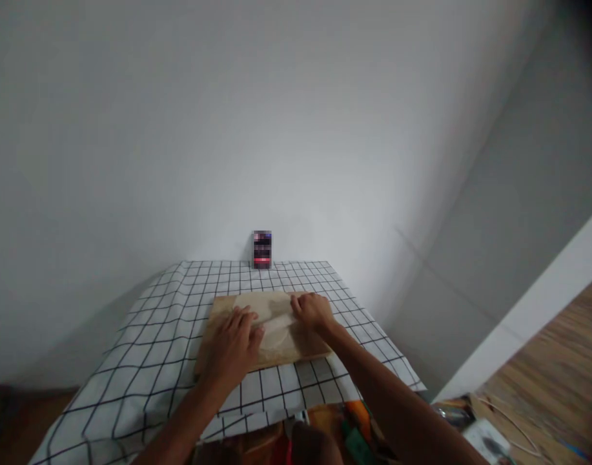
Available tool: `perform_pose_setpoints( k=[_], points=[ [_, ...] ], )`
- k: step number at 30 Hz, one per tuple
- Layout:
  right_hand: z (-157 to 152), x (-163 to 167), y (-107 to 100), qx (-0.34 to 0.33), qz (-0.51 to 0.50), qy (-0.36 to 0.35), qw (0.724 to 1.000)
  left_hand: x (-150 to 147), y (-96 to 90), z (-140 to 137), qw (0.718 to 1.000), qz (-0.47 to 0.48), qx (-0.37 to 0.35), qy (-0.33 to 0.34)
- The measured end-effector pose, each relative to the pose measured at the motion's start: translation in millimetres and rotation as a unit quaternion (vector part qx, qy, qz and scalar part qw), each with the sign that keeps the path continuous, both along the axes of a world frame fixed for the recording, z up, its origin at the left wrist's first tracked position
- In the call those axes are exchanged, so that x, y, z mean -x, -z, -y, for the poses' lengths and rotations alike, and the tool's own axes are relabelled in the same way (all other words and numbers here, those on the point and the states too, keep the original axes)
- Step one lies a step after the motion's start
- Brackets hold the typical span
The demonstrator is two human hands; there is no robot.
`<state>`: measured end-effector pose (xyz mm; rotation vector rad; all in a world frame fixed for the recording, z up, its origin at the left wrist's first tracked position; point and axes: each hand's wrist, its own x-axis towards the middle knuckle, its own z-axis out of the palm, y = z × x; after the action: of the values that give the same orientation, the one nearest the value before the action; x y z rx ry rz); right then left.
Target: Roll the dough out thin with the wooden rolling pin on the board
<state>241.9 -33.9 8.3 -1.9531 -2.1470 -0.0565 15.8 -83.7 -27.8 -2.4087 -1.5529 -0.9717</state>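
Observation:
A wooden board [206, 352] lies on a checked cloth, with a thin pale sheet [276, 328] spread over much of it. Whether the sheet is dough, paper or fabric I cannot tell. My left hand [238, 336] rests palm down near the left side of the sheet, fingers loosely spread. At the right side, my right hand [315, 310] is curled closed with its fingertips at the sheet, seemingly gripping its edge. A low crease runs across the sheet between the hands. The right hand and forearm hide the sheet's right edge.
White cloth with dark grid lines [155, 349] covers the table. A small dark box-like item, blurred out [262, 250], stands at the back against the white wall [296, 129]. At lower right, a white device [485, 439] and a cable [513, 426] sit by the wooden floor [557, 361].

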Motion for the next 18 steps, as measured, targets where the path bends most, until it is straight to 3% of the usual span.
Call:
perform_pose_setpoints(
  k=[4, 10, 18],
  points=[
    [-39.6, 15.6, -5.1, 0.0, -0.023, -0.013, 1.0, 8.9, -10.7, -26.2, 0.997, -0.043, -0.014, -0.063],
    [-83.0, 22.7, -5.6, 0.0, -0.058, -0.027, 0.998, 11.9, -21.1, -61.6, 0.99, -0.036, 0.064, -0.116],
    [-107.3, 24.8, -1.4, 0.04, -0.069, -0.015, 0.997, 15.9, -24.2, -89.1, 0.984, -0.001, 0.137, -0.116]
  ],
)
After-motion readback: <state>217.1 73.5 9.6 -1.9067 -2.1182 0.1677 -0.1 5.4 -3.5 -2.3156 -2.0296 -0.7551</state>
